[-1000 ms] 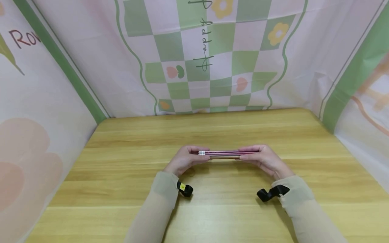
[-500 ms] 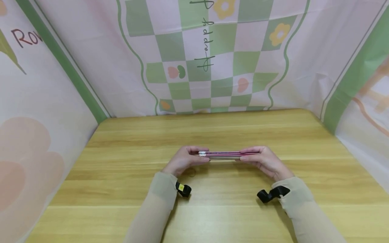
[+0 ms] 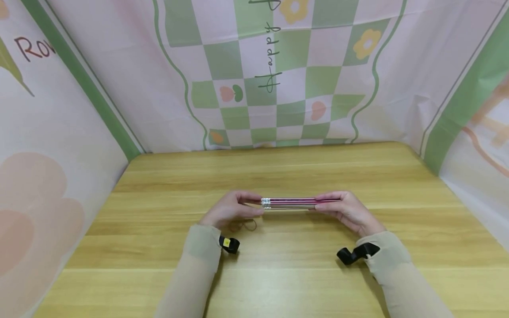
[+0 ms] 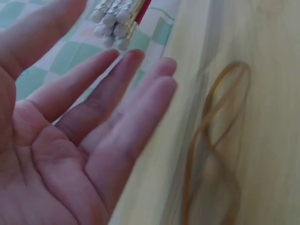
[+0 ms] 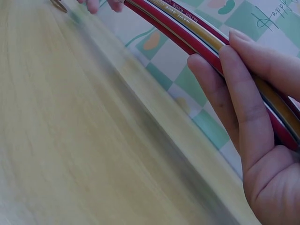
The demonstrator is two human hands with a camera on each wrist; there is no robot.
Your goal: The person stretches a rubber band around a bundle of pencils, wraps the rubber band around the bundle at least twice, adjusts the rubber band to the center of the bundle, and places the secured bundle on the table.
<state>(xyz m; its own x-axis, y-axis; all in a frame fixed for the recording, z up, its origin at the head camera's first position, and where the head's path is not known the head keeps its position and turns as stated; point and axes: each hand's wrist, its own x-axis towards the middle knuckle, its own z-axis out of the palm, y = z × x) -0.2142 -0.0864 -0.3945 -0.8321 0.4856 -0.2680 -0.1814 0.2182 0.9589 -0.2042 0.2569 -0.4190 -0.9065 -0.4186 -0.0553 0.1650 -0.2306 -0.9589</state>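
A bundle of several pencils (image 3: 290, 203) in red, yellow and dark stripes is held level above the table, white eraser ends (image 4: 112, 23) to the left. My right hand (image 3: 347, 211) grips the bundle near its other end, fingers and thumb around it in the right wrist view (image 5: 262, 126). My left hand (image 3: 232, 210) holds nothing; its fingers are loosely spread, with fingertips just short of the erasers. Below the left hand, a brown rubber band (image 3: 249, 225) lies twisted on the table, larger in the left wrist view.
The wooden table (image 3: 278, 274) reaches back to a green-and-white checked cloth (image 3: 258, 106). Printed cloth walls stand at the left (image 3: 47, 176) and right (image 3: 469, 176). A black camera strap (image 3: 229, 244) is on the left wrist, another (image 3: 358, 253) on the right.
My left hand has let go of the bundle and slid left, uncovering the eraser ends and more of the rubber band. My right hand keeps its grip almost unmoved.
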